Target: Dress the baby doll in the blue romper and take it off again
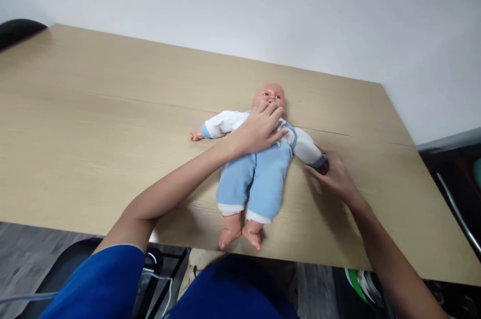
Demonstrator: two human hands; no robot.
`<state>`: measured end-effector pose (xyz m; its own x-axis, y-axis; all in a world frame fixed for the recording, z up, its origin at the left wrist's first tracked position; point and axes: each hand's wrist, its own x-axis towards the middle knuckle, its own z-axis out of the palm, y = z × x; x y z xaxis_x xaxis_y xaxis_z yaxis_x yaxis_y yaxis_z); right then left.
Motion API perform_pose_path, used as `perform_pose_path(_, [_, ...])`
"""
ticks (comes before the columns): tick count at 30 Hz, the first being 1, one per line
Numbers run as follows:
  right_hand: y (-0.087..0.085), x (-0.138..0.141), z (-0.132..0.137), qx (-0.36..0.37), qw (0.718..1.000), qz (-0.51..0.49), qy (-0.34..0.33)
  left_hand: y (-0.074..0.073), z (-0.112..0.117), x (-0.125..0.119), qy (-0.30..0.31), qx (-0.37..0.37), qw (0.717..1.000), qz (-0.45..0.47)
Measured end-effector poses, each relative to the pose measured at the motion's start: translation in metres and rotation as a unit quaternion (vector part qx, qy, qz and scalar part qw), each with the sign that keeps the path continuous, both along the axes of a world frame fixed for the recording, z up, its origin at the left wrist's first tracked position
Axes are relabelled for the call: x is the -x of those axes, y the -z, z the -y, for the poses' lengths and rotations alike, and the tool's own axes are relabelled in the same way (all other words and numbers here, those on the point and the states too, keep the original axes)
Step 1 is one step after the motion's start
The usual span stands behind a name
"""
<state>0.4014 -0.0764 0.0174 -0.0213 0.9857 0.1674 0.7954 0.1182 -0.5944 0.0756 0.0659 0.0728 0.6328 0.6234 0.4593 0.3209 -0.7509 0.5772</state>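
Note:
A baby doll (pixel 259 169) in a white top and light blue trousers lies on its back on the wooden table (pixel 93 123), head toward the wall. My left hand (pixel 259 128) lies flat on the doll's chest, fingers stretched up to its chin. My right hand (pixel 332 174) is closed round the doll's hand at the end of its white sleeve, on the right side. The doll's other arm stretches out to the left, and its bare feet reach the table's near edge.
A white wall rises behind the table. A dark chair back (pixel 17 31) shows at the far left corner. Dark furniture with a metal bar (pixel 456 209) stands to the right. Below the near edge are a chair and cables (pixel 158 271).

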Motion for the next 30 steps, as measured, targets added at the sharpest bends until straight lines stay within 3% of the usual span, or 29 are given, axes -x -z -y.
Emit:
perform_pose_path(3, [0.015, -0.001, 0.005, -0.017, 0.999, -0.043, 0.017, 0.013, -0.015, -0.035, 0.004, 0.024, 0.999, -0.024])
perform_pose_path(6, [0.025, -0.001, 0.0, -0.034, 0.988, -0.143, 0.043, 0.021, -0.024, -0.05, -0.01, 0.023, 0.997, -0.066])
perform_pose_path(10, [0.026, -0.002, -0.022, -0.112, 0.95, -0.281, 0.082, 0.024, -0.024, -0.045, -0.001, -0.012, 0.998, -0.059])
perform_pose_path(16, [0.005, 0.022, -0.08, -0.13, 0.892, -0.431, 0.026, 0.025, -0.021, -0.035, 0.071, -0.079, 0.994, 0.003])
perform_pose_path(22, [0.001, 0.062, -0.117, -0.087, 0.896, -0.435, -0.031, 0.026, -0.015, -0.029, 0.075, -0.139, 0.987, 0.028])
perform_pose_path(27, [0.013, 0.073, -0.11, -0.04, 0.912, -0.398, -0.093, 0.026, -0.009, -0.02, 0.044, -0.173, 0.984, 0.015])
perform_pose_path(30, [0.017, 0.074, -0.1, -0.05, 0.922, -0.365, -0.12, 0.024, -0.007, -0.019, 0.04, -0.167, 0.985, 0.021])
